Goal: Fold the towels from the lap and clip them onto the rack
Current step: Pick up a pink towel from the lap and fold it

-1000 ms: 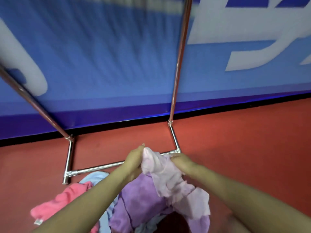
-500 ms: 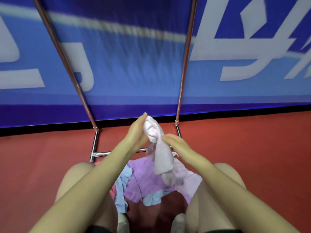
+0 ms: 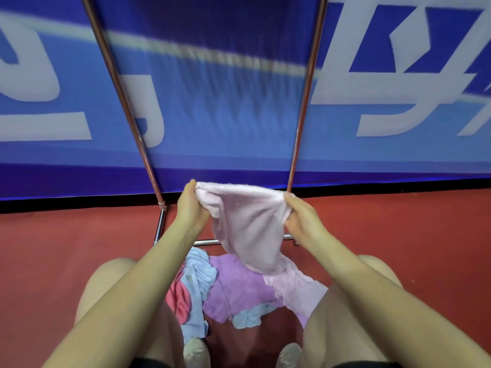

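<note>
A pale pink terry towel (image 3: 247,221) is held stretched at twelve o'clock above the lap, its top corners clamped by the left hand (image 3: 190,208) and right hand (image 3: 301,219) fingers, apparently to square it for folding.

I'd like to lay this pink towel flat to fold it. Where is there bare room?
Bare red floor lies right of the right hand, and more lies left of the rack's base bar. The lap is crowded with the purple towel, blue towel and the pale pink towel.
</note>
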### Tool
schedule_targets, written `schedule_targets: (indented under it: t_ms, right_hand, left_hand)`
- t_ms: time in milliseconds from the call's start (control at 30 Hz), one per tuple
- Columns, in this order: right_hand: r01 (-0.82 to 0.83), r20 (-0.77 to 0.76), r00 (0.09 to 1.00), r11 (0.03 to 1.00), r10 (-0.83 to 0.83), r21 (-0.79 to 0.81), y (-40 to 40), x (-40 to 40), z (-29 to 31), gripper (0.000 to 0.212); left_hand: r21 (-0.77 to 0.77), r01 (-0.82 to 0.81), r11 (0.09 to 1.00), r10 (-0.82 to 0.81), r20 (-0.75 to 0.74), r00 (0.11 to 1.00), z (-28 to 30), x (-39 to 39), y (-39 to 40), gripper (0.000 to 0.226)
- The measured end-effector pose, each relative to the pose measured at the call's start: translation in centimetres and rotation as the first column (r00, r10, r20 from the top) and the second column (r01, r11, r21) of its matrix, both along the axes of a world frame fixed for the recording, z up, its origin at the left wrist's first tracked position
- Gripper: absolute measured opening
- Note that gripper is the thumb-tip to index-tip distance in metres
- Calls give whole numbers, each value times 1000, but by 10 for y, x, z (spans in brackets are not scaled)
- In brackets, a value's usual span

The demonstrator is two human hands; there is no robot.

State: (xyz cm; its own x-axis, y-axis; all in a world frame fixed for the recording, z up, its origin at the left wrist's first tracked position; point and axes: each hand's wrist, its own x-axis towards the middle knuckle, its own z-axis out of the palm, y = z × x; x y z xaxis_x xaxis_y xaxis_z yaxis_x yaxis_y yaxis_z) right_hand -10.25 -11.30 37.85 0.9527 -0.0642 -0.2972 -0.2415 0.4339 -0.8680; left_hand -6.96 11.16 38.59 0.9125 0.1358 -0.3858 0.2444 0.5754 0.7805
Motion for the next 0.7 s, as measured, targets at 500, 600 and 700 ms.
schedule_targets:
  t_ms: [500, 600, 700]
  right_hand:
    - [-89, 228, 924, 753, 307, -652, 42, 6, 40, 19]
    - [-116, 216, 919, 748, 330, -653, 49, 13, 37, 16]
    - [-117, 216, 917, 744, 335, -658, 53, 17, 35, 15]
  left_hand:
    - [421, 382, 823, -406, -36, 913, -8, -22, -49, 46]
    - [420, 324, 848, -366, 23, 930, -7, -19, -47, 39]
    - [406, 293, 866, -359, 95, 929, -5, -17, -39, 35]
